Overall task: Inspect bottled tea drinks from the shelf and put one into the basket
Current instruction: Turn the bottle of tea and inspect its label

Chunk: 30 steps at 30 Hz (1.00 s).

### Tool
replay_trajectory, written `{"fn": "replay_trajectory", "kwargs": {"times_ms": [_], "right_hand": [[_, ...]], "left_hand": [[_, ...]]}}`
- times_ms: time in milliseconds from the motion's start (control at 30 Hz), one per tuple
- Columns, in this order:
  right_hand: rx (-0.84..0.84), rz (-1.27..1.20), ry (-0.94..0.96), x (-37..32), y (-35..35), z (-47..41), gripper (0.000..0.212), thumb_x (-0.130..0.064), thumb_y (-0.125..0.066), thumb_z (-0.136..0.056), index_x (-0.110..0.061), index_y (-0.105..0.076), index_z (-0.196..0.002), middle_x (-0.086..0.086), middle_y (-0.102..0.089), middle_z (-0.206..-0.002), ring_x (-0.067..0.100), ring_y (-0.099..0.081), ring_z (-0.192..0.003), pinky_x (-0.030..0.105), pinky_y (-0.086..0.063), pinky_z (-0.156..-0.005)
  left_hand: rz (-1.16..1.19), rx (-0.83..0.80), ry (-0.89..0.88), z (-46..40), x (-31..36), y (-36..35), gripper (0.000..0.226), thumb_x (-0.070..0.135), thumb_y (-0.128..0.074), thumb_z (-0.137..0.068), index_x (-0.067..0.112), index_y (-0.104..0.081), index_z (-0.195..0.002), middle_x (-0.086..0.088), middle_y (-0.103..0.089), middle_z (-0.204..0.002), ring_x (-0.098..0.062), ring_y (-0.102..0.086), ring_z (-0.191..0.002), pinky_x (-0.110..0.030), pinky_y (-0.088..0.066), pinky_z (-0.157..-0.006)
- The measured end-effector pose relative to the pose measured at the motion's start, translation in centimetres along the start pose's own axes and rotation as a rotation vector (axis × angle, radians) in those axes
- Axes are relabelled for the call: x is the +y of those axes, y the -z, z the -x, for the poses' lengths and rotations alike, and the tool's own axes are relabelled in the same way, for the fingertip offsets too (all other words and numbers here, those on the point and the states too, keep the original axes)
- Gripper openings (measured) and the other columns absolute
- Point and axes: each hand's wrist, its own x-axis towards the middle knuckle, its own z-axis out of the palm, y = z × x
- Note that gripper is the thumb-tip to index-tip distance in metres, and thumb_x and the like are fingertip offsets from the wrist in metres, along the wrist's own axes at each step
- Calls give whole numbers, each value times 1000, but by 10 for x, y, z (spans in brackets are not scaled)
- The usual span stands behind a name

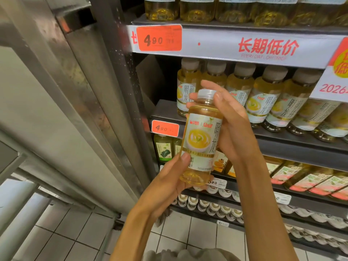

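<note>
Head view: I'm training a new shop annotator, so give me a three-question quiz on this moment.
1. True or false: both hands hold the bottle.
2. Which hand is nearer the cap? A) left hand B) right hand
3. Fill in: the orange tag on the upper shelf rail reads ____.

Key: 1 true; 2 B; 3 4.90
</note>
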Motion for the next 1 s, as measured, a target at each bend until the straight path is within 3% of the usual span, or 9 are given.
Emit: {"fn": "replay_trajectory", "kwargs": {"times_ms": [100,233,367,567,667,800,933,1000], "right_hand": [[38,33,36,-3,0,0,32,-24,-49,-94,-19,-56,-124,5,-71,-108,20,-67,-99,32,-55,-81],[89,99,37,-6,1,2,35,-23,-59,-89,-18,-58,-124,10,-70,-111,23,-67,-101,37,-54,-85],[36,158,-37,-3,-1,1,36,-27,-57,-91,-16,-57,-125,5,-72,-109,18,-68,-101,28,-54,-81],[-20,-13,-85,1,9,6,41,-29,-45,-96,-21,-48,-136,4,-66,-120,25,-60,-111,44,-50,-93],[-33,-24,-87,1,8,8,44,-22,-50,-95,-19,-44,-139,4,-66,-119,24,-63,-107,39,-54,-87],[11,57,-46,0,3,10,45,-22,-61,-88,-21,-50,-131,9,-64,-122,25,-63,-109,38,-55,-86],[42,108,-27,0,-2,11,43,-23,-65,-86,-24,-53,-127,11,-61,-127,27,-60,-115,37,-53,-85],[55,123,-33,1,-3,9,43,-23,-63,-86,-25,-53,-128,8,-61,-127,25,-60,-116,40,-52,-91]], "left_hand": [[-214,38,-49,0,1,4,50,64,-56,-81,35,-60,-121,5,-65,-125,-15,-59,-118,-35,-45,-102],[-176,80,-109,2,0,2,51,42,-72,-78,20,-57,-122,1,-67,-122,-14,-62,-113,-22,-50,-90],[-203,91,-126,-1,-4,0,35,20,-71,-83,14,-60,-116,-1,-71,-114,-14,-68,-103,-21,-53,-82],[-220,76,-127,6,6,8,50,63,-64,-76,29,-69,-112,-1,-70,-116,-20,-65,-109,-27,-53,-87],[-173,68,-85,6,3,8,52,65,-63,-76,29,-69,-113,-2,-69,-118,-19,-65,-109,-27,-53,-87],[-208,76,-52,2,-6,5,48,58,-61,-77,40,-59,-121,5,-64,-126,-19,-59,-119,-40,-46,-103],[-257,103,-75,1,-7,1,48,52,-67,-71,54,-51,-117,12,-63,-125,-12,-58,-119,-27,-48,-98],[-239,109,-79,2,-6,1,55,50,-68,-70,45,-49,-122,9,-64,-124,-16,-60,-117,-37,-46,-103]]}}
